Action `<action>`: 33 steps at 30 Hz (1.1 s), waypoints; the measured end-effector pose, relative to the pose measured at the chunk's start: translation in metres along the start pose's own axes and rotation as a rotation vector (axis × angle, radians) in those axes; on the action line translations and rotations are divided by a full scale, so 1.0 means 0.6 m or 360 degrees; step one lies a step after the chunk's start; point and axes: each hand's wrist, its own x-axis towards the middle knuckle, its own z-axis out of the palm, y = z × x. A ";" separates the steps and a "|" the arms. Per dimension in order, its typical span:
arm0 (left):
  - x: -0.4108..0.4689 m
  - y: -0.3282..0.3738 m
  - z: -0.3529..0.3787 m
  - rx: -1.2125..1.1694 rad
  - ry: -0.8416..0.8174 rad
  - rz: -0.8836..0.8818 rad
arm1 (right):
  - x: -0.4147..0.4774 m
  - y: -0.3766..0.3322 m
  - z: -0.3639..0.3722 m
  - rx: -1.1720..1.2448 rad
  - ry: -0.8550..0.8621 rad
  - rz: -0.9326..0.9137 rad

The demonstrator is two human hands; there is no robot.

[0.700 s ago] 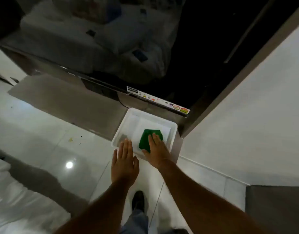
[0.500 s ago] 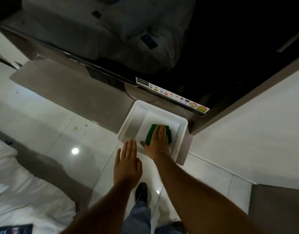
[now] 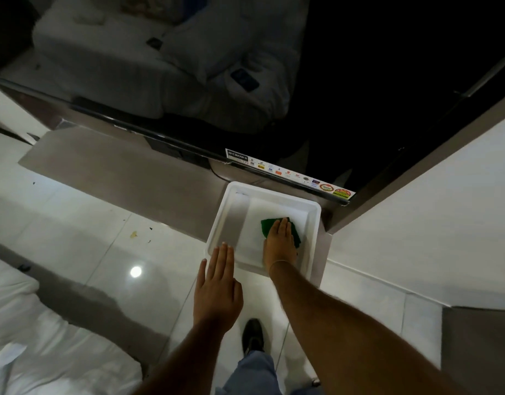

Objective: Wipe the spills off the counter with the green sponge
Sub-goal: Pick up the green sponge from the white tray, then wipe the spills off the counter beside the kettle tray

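Note:
A green sponge (image 3: 295, 233) lies inside a white plastic tray (image 3: 217, 223) that sits on the right end of a brown counter (image 3: 126, 178). My right hand (image 3: 280, 242) lies flat on the sponge, fingers straight and together, covering most of it. My left hand (image 3: 217, 283) hovers flat by the tray's near left corner, fingertips at its rim, holding nothing. No spill shows on the counter itself.
A dark television (image 3: 245, 81) stands on the counter just behind the tray. A white wall (image 3: 431, 223) rises close on the right. Below is glossy white tile floor (image 3: 74, 238) with small yellow and dark specks (image 3: 134, 234). White bedding (image 3: 46, 352) fills the lower left.
My right hand has slid farther into the tray and now covers more of the sponge. My left hand has come up to the tray's near rim. The view has tilted closer.

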 end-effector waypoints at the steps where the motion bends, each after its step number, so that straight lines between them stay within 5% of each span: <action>1: 0.004 0.007 -0.005 -0.0028 0.0000 0.0017 | 0.000 0.002 -0.009 0.0067 0.0002 0.0010; 7: 0.033 0.093 -0.034 -0.0158 0.0030 0.0161 | -0.036 0.046 -0.084 0.0695 0.0171 0.0082; 13: 0.075 0.255 -0.021 -0.0250 -0.0005 0.0310 | -0.125 0.161 -0.161 0.0804 0.0267 -0.0048; 23: -0.026 0.656 0.097 0.0030 -0.0258 0.1314 | -0.342 0.620 -0.252 0.0945 0.0717 0.0594; 33: -0.186 1.095 0.241 0.0337 -0.0412 0.1919 | -0.556 1.062 -0.239 0.1209 0.1078 0.1097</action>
